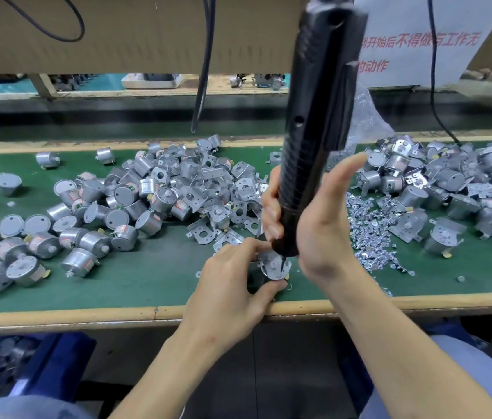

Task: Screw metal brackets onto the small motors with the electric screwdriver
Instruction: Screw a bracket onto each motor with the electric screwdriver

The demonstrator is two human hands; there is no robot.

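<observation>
On the green surface (pixel 148 279), far left, I see loose motors (pixel 87 213): short silver cans w/ flat grey faces, stub shafts and small red-and-white labels, some upright, some on their sides. Next to them, centre, is a heap of metal brackets (pixel 208 189), bent silver plates w/ a round hole in the middle and turned-down tabs.

The left hand (pixel 229 291) sits at the near edge. Its grip is a pinch, thumb below and index above, on 1 motor (pixel 270 269) standing face up on the surface. The electric screwdriver (pixel 314 116) is a long black barrel w/ a ribbed lower section, leaning slightly right at the top, bit tip down on that motor's face. The right hand (pixel 323 225) has its grip round the ribbed part, fingers wrapped, thumb sticking up.

Right of that is a spread of small shiny screws (pixel 368 234), then a pile of motors w/ brackets on (pixel 450 182).

Containers: a blue bin (pixel 54 367) under the surface, lower left, holds grey parts, too blurred to ID. A clear plastic bag (pixel 368 122) sits behind the driver; I can't make out its contents.
</observation>
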